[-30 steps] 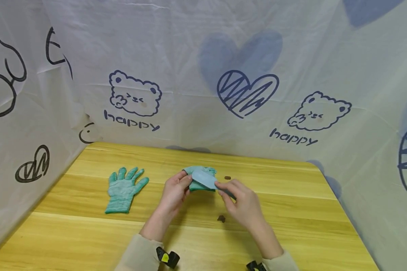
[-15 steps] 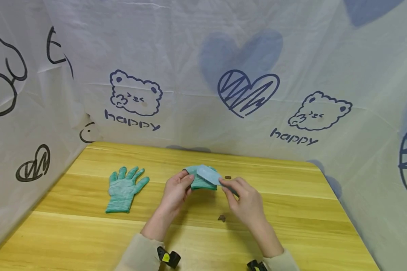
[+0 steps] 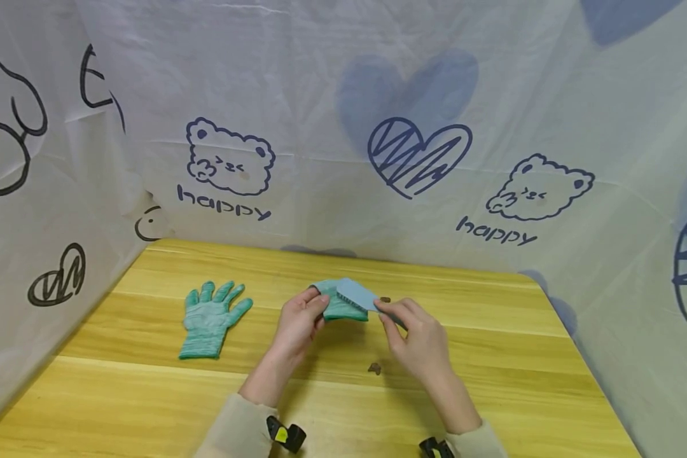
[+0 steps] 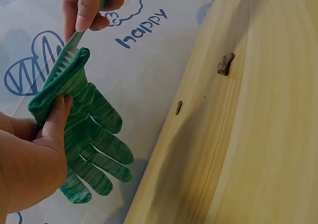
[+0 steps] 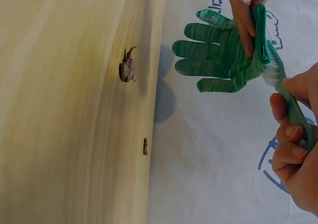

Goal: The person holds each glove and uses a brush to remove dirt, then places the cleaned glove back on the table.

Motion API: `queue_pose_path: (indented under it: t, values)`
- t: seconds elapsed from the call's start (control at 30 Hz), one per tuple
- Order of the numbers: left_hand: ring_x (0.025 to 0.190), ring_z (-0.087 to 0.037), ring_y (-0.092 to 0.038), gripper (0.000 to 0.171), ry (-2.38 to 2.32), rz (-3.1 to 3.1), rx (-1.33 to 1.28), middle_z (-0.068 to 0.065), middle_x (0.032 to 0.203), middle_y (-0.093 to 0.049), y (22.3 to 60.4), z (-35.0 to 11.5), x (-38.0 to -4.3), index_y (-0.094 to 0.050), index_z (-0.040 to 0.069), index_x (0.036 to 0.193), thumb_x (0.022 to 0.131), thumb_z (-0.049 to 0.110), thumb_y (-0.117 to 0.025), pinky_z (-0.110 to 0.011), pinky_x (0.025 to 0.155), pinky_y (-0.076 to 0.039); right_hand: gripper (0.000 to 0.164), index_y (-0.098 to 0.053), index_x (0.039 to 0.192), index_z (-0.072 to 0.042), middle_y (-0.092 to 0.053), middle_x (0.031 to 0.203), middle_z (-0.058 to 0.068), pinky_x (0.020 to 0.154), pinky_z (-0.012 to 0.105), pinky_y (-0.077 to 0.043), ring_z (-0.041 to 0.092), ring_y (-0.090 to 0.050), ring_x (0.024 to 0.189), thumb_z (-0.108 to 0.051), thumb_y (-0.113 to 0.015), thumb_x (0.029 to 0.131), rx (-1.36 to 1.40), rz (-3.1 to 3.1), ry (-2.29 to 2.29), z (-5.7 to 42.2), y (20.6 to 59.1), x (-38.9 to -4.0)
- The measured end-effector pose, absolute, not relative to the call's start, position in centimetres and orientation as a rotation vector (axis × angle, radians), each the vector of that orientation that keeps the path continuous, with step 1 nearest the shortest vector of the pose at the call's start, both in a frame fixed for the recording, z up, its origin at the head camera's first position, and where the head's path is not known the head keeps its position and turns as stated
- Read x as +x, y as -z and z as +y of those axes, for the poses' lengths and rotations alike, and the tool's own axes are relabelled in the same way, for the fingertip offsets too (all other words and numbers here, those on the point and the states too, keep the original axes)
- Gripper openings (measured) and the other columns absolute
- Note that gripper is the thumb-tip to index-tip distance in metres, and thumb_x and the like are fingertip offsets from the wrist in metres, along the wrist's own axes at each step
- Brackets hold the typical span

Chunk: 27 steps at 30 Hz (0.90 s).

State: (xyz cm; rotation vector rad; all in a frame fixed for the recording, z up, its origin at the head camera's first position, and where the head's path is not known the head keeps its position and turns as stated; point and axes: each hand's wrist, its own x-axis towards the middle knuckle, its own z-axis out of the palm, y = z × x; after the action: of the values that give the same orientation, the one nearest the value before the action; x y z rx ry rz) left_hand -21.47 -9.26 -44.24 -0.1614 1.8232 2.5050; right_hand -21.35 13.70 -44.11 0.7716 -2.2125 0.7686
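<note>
My left hand (image 3: 298, 323) pinches a green knit glove (image 4: 102, 154) near its cuff and holds it up over the table. In the right wrist view its fingers spread to the left. My right hand (image 3: 420, 337) grips the handle of a pale blue-green brush (image 5: 293, 107) with white bristles. The bristles (image 5: 271, 74) are right at the glove's cuff, and the brush head (image 3: 356, 294) overlaps the glove in the head view. A second green glove (image 3: 206, 321) lies flat on the table to the left, fingers pointing away.
Two brown crumbly bits lie on the wooden table (image 3: 149, 407): a larger clump (image 3: 374, 368) in front of the hands and a smaller piece (image 5: 145, 146) farther back. A white cloth (image 3: 320, 83) with drawn hearts and bears hangs behind the table.
The brush has slid right and slightly up across the glove, away from the left fingers, with the right hand following. The left hand keeps its grip almost in place; the flat glove stays put.
</note>
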Motion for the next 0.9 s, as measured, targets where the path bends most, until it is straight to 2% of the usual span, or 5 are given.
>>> queue_pose_path:
  t: [0.17, 0.43, 0.57, 0.73, 0.9]
  values:
    - [0.066, 0.0, -0.049, 0.059, -2.495, 1.842, -0.159, -0.007, 0.119, -0.067, 44.4, -9.2, -21.4, -0.03, -0.009, 0.158, 0.108, 0.009, -0.055, -0.011, 0.053, -0.037, 0.022, -0.079, 0.115, -0.014, -0.073, 0.094, 0.002, 0.046, 0.019, -0.04, 0.009, -0.057, 0.061, -0.011, -0.077, 0.093, 0.761, -2.233, -0.777, 14.0, 43.9, -21.4]
    - [0.065, -0.002, -0.049, 0.054, -2.502, 1.846, -0.162, 0.003, 0.097, -0.067, 44.3, -9.1, -21.6, -0.038, -0.009, 0.155, 0.107, 0.008, -0.055, -0.012, 0.053, -0.037, 0.021, -0.079, 0.115, -0.015, -0.074, 0.095, 0.002, 0.048, 0.02, -0.04, 0.008, -0.054, 0.062, -0.012, -0.077, 0.094, 0.726, -2.274, -0.793, 14.5, 43.7, -21.3]
    - [0.065, -0.002, -0.049, 0.054, -2.506, 1.844, -0.152, 0.004, 0.094, -0.066, 44.4, -9.1, -21.6, -0.038, -0.01, 0.154, 0.107, 0.008, -0.055, -0.012, 0.053, -0.038, 0.021, -0.079, 0.115, -0.014, -0.075, 0.096, 0.002, 0.051, 0.022, -0.044, 0.01, -0.06, 0.067, -0.011, -0.077, 0.094, 0.707, -2.301, -0.795, 14.8, 43.5, -21.3]
    - [0.065, -0.002, -0.049, 0.049, -2.505, 1.848, -0.153, 0.006, 0.088, -0.065, 44.4, -9.2, -21.6, -0.045, -0.009, 0.151, 0.107, 0.008, -0.056, -0.012, 0.054, -0.038, 0.021, -0.079, 0.116, -0.014, -0.076, 0.102, 0.003, 0.056, 0.027, -0.05, 0.017, -0.069, 0.077, -0.013, -0.075, 0.095, 0.645, -2.393, -0.787, 15.5, 43.1, -21.3]
    - [0.067, -0.002, -0.05, 0.048, -2.498, 1.857, -0.168, 0.002, 0.1, -0.071, 44.5, -9.3, -21.7, -0.046, -0.008, 0.151, 0.107, 0.008, -0.057, -0.012, 0.055, -0.04, 0.021, -0.078, 0.118, -0.016, -0.076, 0.111, 0.006, 0.061, 0.037, -0.055, 0.025, -0.073, 0.088, -0.015, -0.074, 0.098, 0.542, -2.48, -0.772, 16.3, 42.7, -21.4]
